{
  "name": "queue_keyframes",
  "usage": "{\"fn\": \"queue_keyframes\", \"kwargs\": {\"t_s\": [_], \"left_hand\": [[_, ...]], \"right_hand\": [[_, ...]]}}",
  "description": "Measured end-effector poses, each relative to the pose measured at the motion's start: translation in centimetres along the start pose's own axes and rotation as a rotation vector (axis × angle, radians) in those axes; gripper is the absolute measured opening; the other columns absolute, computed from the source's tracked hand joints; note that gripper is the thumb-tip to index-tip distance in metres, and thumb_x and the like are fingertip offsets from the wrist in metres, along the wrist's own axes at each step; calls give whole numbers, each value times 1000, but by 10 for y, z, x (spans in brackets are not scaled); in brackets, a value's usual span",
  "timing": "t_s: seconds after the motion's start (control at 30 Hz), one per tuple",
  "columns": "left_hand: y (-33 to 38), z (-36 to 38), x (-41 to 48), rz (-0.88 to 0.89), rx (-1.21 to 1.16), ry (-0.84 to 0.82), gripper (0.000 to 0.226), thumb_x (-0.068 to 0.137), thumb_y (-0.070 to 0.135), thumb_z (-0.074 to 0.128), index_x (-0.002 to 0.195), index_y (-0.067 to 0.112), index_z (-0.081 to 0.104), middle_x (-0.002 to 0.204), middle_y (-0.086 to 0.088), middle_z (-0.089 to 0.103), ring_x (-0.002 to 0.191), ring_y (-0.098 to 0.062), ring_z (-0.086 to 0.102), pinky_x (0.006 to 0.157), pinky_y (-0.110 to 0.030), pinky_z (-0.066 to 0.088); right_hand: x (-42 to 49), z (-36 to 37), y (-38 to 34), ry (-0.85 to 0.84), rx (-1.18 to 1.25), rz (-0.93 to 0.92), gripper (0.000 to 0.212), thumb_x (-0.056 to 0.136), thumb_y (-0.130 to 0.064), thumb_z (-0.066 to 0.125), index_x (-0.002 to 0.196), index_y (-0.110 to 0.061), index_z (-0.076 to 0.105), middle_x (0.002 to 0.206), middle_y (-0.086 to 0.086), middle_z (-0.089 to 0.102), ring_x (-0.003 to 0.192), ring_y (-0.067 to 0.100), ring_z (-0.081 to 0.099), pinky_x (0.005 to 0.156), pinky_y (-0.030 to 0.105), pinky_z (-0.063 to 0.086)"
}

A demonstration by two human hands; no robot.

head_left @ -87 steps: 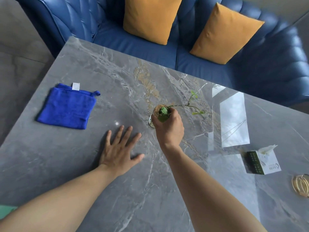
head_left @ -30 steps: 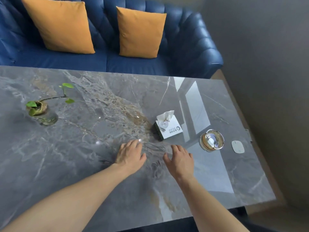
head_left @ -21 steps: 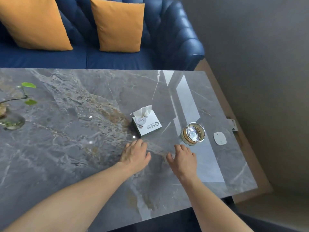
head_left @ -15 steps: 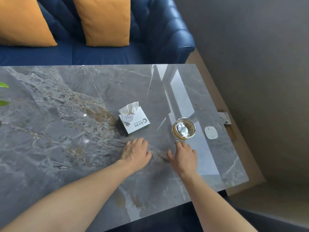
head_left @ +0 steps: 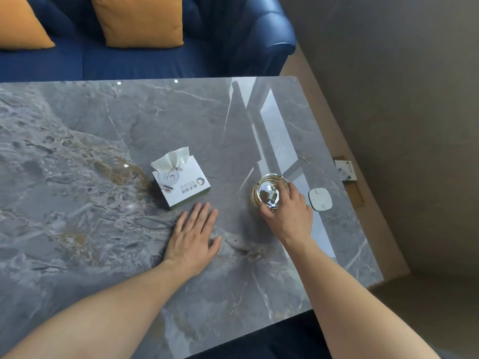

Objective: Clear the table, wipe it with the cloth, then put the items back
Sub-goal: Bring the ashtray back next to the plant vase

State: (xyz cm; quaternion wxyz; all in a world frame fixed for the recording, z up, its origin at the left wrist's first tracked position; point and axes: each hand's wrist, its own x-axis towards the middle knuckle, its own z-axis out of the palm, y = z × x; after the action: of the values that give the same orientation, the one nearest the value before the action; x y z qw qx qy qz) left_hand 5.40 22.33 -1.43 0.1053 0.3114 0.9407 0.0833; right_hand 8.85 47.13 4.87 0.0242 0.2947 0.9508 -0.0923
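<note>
Two bare hands work the right end of a grey marble-look table [head_left: 77,203], seen from the head camera. The right hand [head_left: 290,216] now grips a round glass ashtray [head_left: 267,194], with its fingers curled over the far rim and the thumb hooked on the near side. Half a second ago that hand lay flat on the stone just short of the dish. The grip suggests the ashtray is the next item to be moved, though the frame does not show whether it has left the surface.

The left hand [head_left: 193,239] rests palm-down on the tabletop, its fingers straight and close together and its thumb angled out. Its fingertips are just short of a white tissue box [head_left: 186,187], which it does not touch. The box stands untouched with a crumpled tissue [head_left: 172,159] rising from its slot. A small white rounded-square pad [head_left: 320,199] lies just beyond the right hand, near the table's edge. The cloth is out of frame, so wiping looks some way off.

The tabletop is polished and veined with brown and white, and it mirrors a bright window. The ashtray is thick clear glass with a gold-toned band, probably heavy and slick. The box is light card. Behind the table sits a tufted blue sofa [head_left: 155,66] with a mustard cushion [head_left: 140,19].
</note>
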Motion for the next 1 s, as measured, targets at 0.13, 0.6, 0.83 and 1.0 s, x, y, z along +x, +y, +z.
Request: {"fn": "queue_keyframes", "kwargs": {"t_s": [0.13, 0.6, 0.83, 1.0], "left_hand": [[0, 4, 1, -1, 6, 24, 76, 91, 53, 42, 155, 14, 33, 164, -8, 27, 153, -23, 21, 122, -50, 21], [0, 5, 1, 8, 21, 37, 76, 90, 53, 42, 155, 14, 34, 164, -8, 27, 153, -23, 21, 121, -52, 21], [1, 5, 3, -7, 40, -10, 77, 89, 52, 43, 154, 13, 35, 164, -9, 28, 153, -24, 22, 122, -51, 19], [1, 4, 5, 0, 44, -35, 75, 90, 54, 38, 154, 13, 36, 163, -9, 30, 152, -24, 23, 121, -50, 17]], "right_hand": [[16, 11, 0, -42, 3, 34, 90, 80, -76, 52, 153, -28, 34, 160, 7, 33, 139, 32, 39, 103, 52, 42], [27, 20, -2, -23, 94, 64, 102, 75, -74, 58, 154, -15, 34, 149, 14, 40, 125, 35, 43, 96, 46, 49], [18, 14, -6, -27, 79, 60, 104, 74, -74, 63, 155, -16, 33, 147, 13, 41, 126, 32, 43, 96, 44, 48], [0, 7, -15, -19, 71, 53, 103, 73, -73, 64, 155, -17, 34, 146, 13, 42, 125, 31, 43, 95, 43, 49]]}}
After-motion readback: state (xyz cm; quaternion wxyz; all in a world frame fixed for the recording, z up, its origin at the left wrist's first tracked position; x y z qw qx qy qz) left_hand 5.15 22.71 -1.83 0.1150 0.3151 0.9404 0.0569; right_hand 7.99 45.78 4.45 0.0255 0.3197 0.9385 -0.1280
